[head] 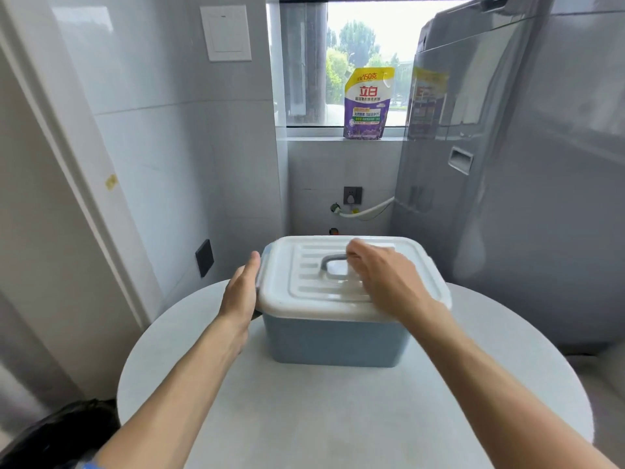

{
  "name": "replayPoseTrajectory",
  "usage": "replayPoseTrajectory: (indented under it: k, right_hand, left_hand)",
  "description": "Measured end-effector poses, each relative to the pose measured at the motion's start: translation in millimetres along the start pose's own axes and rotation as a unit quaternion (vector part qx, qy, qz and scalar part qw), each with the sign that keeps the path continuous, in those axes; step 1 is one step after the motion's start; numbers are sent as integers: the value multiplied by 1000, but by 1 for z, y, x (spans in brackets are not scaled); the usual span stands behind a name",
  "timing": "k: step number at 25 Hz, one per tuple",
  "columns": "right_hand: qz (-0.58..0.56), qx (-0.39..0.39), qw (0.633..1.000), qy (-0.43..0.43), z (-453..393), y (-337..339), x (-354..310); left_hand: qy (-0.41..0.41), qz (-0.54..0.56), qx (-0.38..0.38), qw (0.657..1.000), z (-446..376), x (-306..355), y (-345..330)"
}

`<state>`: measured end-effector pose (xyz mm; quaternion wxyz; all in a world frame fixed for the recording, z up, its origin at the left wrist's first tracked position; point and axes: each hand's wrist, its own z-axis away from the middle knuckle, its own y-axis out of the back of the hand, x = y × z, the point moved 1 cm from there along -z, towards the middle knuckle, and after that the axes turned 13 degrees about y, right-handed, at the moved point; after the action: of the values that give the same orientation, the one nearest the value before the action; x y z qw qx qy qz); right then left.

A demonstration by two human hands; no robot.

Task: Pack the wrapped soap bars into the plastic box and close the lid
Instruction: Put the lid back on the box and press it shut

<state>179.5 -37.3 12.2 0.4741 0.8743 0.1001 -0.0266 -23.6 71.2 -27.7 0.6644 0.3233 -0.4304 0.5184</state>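
1. Head view: blue plastic box (334, 340) sits on the round surface (338, 418), between the two hands, with the white lid (304, 292) already lying on top of it.
2. Left hand (241, 289): open and flat, fingers together, palm pressed against the box's side at the lid's edge. No grip, just bracing. A small blue latch (263, 255) shows at the corner by its fingertips; engaged or not, cannot tell.
3. Right hand (382, 275): on top of the lid, fingers curled loosely at the grey handle (333, 265). Blurred, so cannot tell whether it is clamped on the handle or only resting beside it.
4. Soap bars: none visible. Nothing lies on the surface near either hand, and the box wall is opaque. Judgement: they are either inside already or not yet brought into view; cannot confirm from this view.
5. Step in hand, as I read it: lid handling, either seating it for the close or about to lift it by the handle. The lid looks level all round, not tilted.
6. Next move calls for:
   - if closing: press down along the rim with the right hand while the left keeps the box from sliding, then check the latch;
   - if opening: the left hand holds the box steady while the right lifts straight up by the handle.
7. Risk: the smooth surface may let the box skid away from the left hand under an off-centre push.
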Motion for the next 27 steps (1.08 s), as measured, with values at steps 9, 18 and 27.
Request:
replayPoseTrajectory:
  k: [9,18,27]
  right_hand:
    - [-19,-14,999,-31,-10,-16,4]
    - [-144,24,843,-517,60,33,76]
    - [-370,190,717,-560,68,28,77]
  left_hand:
    - [-49,-50,78,994,1,-1,-11]
    - [37,-21,21,999,-1,-12,-33]
    - [89,54,28,994,8,-14,-30]
